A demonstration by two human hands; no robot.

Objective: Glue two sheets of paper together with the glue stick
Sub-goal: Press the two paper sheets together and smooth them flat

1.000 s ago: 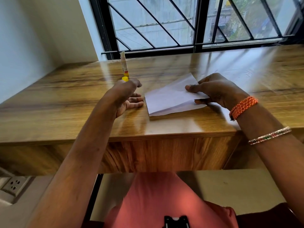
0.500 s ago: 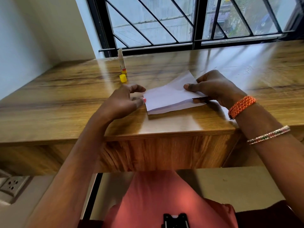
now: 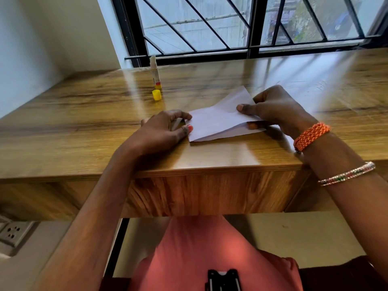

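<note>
Desk [image 3: 84,131] comes first, a broad glossy wooden top under the window, and I judge that shine will let thin sheets slide if I push sideways instead of pressing down. On it, near the front edge, lie my two sheets of paper [image 3: 212,124], white, the upper one lifted at the right so a wedge of gap shows above the lower one. Paper like this should be nearly weightless and floppy, easy to crease, so I want to hold it by the edges and corners, not the middle. My left hand [image 3: 159,133] rests curled at the left edge, fingertips touching the corner there, pinning it lightly. My right hand [image 3: 273,110] pinches the upper sheet's right side, thumb on top and fingers beneath, holding it raised. The glue stick [image 3: 155,73] stands upright well behind my left hand, uncapped, looking light, stiff and tippy. Its small yellow cap [image 3: 156,95] sits just in front of it.
</note>
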